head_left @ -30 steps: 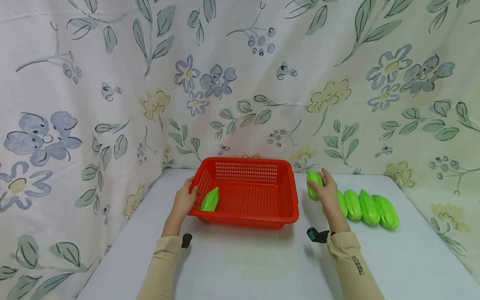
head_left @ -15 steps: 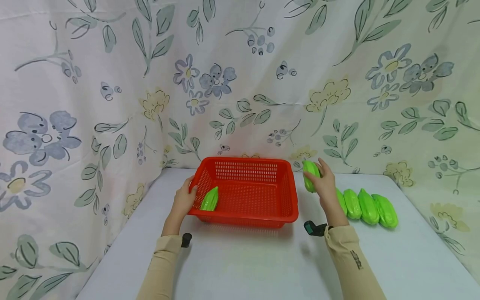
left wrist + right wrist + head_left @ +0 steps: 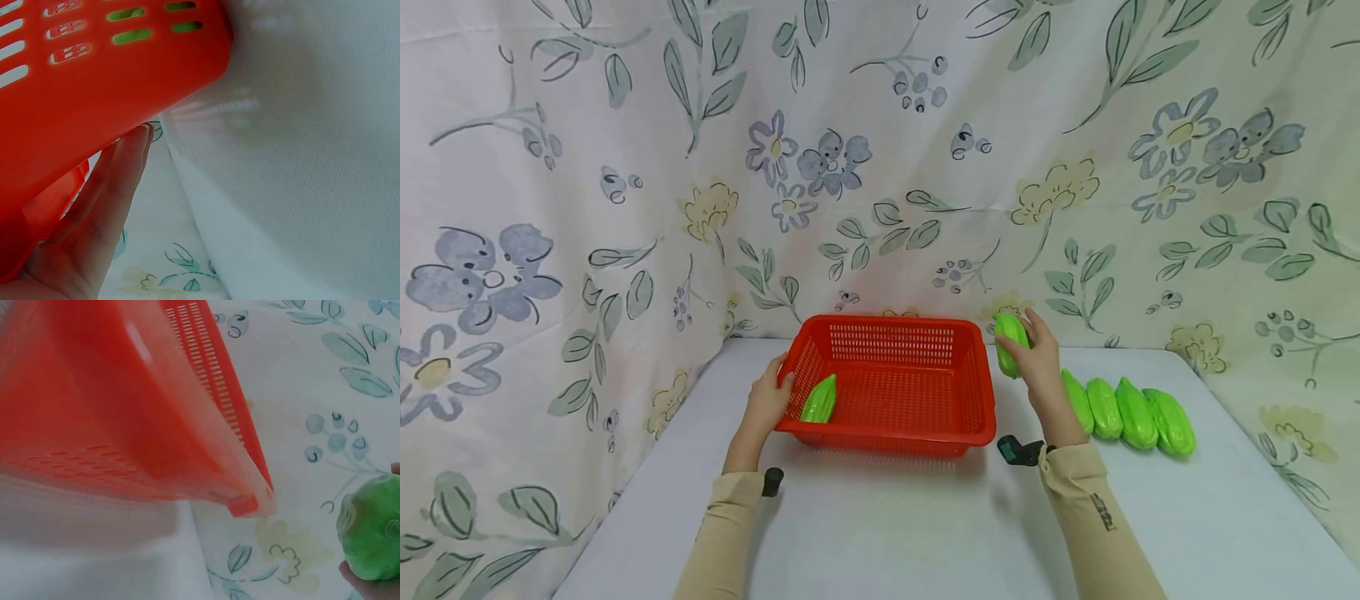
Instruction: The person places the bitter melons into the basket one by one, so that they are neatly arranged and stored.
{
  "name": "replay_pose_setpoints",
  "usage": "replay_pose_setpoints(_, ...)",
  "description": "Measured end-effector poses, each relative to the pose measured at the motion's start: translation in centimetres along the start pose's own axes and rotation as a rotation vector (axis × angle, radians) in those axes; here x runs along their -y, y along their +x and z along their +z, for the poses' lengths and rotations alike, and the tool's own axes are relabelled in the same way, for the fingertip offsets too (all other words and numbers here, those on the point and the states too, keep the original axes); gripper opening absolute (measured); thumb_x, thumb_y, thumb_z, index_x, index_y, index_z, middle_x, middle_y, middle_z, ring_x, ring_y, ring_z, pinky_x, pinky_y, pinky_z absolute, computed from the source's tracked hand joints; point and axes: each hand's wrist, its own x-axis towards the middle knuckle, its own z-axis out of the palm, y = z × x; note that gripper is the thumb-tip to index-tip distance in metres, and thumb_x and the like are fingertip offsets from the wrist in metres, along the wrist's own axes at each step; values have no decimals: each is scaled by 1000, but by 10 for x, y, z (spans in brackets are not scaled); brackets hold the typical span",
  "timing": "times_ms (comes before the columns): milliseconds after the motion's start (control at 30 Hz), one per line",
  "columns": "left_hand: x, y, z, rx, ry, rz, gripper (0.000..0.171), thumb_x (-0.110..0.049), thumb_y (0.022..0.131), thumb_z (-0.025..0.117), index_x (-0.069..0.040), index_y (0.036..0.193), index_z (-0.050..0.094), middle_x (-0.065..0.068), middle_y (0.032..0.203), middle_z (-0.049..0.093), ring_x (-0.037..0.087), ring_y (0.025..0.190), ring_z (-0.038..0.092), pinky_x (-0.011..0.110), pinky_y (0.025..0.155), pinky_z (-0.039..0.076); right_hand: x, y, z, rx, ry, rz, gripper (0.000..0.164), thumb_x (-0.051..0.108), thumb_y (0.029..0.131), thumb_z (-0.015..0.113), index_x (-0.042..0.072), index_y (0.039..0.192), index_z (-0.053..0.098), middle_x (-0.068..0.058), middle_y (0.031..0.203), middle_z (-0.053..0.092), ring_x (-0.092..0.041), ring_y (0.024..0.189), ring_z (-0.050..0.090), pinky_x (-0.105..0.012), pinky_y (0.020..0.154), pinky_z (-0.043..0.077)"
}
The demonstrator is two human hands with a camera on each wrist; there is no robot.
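My right hand (image 3: 1042, 360) pinches a ribbed green fruit (image 3: 1010, 340); leftward, my left hand (image 3: 767, 403) grips a slotted basket (image 3: 887, 439). Slack pinching risks a drop.

The head camera is looking forward and down from farther back. The left wrist camera (image 3: 772, 482) and right wrist camera (image 3: 1019, 452) are facing forward from close by; all are seeing the red basket (image 3: 887, 437).

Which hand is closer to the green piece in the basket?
Left. The left hand holds the basket by its left side, just beside the green piece; the right hand is out past its right side, holding a second piece.
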Motion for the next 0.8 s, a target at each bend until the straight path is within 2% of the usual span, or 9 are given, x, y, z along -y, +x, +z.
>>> replay_pose_setpoints(167,1,0,1,-1,-4,-1,51,-21,103,45,-11,151,31,28,135,54,31,92,62,42,73,54,1,0,4,14,-3,-1,78,12,95,61,12,157,14,-11,160,28,-29,148,25,-45,118,27)
replay_pose_setpoints(400,1,1,0,-1,-2,0,51,-22,103,45,-11,152,31,27,135,55,30,90,62,40,72,53,5,1,13,29,4,-20,78,11,95,61,11,157,14,-13,160,29,-30,147,27,-46,117,28)
replay_pose_setpoints(800,0,0,0,2,0,1,51,-22,103,44,-11,151,31,27,134,55,29,90,62,39,71,53,12,0,27,55,43,-20,77,13,95,61,14,157,15,-11,161,27,-30,148,25,-47,118,26)
